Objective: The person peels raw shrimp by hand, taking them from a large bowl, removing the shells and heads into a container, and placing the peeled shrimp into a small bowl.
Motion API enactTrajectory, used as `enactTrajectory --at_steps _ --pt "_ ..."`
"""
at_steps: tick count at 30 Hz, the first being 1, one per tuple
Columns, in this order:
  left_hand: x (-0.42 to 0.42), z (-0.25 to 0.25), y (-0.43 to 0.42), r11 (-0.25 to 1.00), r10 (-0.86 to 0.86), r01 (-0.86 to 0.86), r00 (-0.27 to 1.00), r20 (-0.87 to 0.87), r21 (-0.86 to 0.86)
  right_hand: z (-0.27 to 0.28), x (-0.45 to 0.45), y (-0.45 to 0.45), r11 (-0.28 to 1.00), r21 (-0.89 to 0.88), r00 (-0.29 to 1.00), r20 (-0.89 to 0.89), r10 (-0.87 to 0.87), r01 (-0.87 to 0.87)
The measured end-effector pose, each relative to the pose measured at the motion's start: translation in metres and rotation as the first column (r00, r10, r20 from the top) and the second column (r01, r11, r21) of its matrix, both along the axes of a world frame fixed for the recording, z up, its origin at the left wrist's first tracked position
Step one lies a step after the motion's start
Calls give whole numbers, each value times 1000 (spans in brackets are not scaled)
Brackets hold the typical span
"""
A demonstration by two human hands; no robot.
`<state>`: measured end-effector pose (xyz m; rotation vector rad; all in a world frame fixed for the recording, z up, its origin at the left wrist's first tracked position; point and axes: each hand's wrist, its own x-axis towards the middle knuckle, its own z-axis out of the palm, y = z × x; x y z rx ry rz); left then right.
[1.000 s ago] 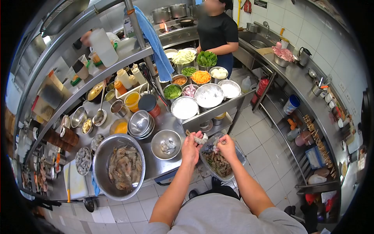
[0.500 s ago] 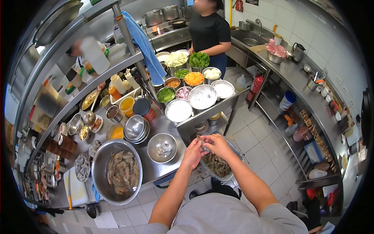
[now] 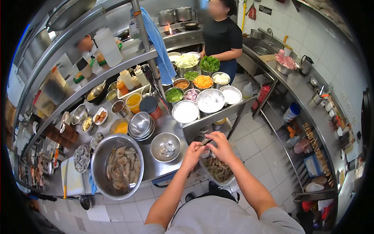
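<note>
Beside steel counter, over tiled floor: left hand and right hand pinch shrimp above tub.

Blue towel, red fire extinguisher

A: What sort of place is shown?
B: A commercial kitchen. Note the stove with its lit flame and pots, and the sink by a tiled wall.
A: Which features set it apart from a home kitchen?
B: Scale and fittings: a long steel counter, a raised shelf, several tubs of cut vegetables, squeeze bottles, a wide basin of raw shrimp, and an extinguisher near the counter. A person in black stands near the stove.
</note>
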<state>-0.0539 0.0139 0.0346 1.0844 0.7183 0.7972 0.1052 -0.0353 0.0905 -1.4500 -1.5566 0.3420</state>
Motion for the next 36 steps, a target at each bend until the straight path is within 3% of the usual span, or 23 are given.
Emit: enactTrajectory --at_steps 1,3,4,5,6,7,10,14,17,19,21,22,23,25,27,28,30,31,33,35,36 --pt "-3 1 2 1000 -24 24 999 -28 -6 9 4 0 992 107 989 140 50 -65" --pt "-10 4 4 989 -145 146 986 -78 7 -4 20 1 990 45 959 257 120 -136" --pt "-13 7 7 989 -148 149 986 -75 12 -9 24 1 970 -121 927 290 239 -212" --pt "-19 9 9 972 -232 235 956 -180 -4 -13 26 0 917 -287 883 299 362 -278" --pt "-23 12 9 950 -308 312 909 -282 -32 -14 24 -3 906 -271 870 287 400 -326" --pt "-27 14 9 952 -301 304 911 -284 -34 -15 22 -6 902 -272 868 284 407 -335" --pt "-36 17 11 846 -477 531 709 -519 -53 -20 12 -16 867 -360 798 373 473 -346" --pt "-45 23 12 807 -550 574 644 -531 -139 -20 2 -18 857 -384 758 425 494 -343" --pt "-51 29 5 808 -428 584 672 -604 79 -28 -5 -18 883 -252 816 345 464 -396" --pt "-55 39 -6 709 -128 551 714 -688 440 -33 -13 -18 800 -520 954 -167 248 -299" --pt "-65 36 -12 626 1 426 837 -547 653 -60 -21 -15 800 -504 851 -526 14 -325" --pt "-73 38 -14 621 41 392 848 -528 678 -73 -16 -15 771 -527 759 -645 -89 -357" --pt "-82 42 -16 613 79 360 858 -508 703 -84 -15 -13 736 -553 651 -732 -204 -391" --pt "-109 53 -21 695 203 180 879 -431 696 -67 -27 -17 764 -575 570 -746 -343 -293" --pt "-140 48 -18 905 263 -117 909 -322 409 -130 1 -16 742 -660 842 -464 -276 -120" --pt "-161 70 -20 884 383 -254 876 -293 393 -163 19 -17 778 -623 880 -408 -242 -75" --pt "-212 68 -4 760 565 -476 820 -89 442 -221 56 -22 809 -588 917 -322 -235 1" --pt "-237 79 -2 729 659 -597 744 -109 335 -247 75 -26 804 -594 920 -295 -260 36" --pt "-295 97 10 615 771 -722 635 -50 317 -297 108 -42 872 -431 972 137 -193 234" --pt "-347 111 23 478 867 -851 497 37 219 -293 111 -65 660 -731 920 -123 -373 171" --pt "-379 101 35 429 885 -867 459 73 255 -283 109 -74 660 -732 920 -122 -373 170"
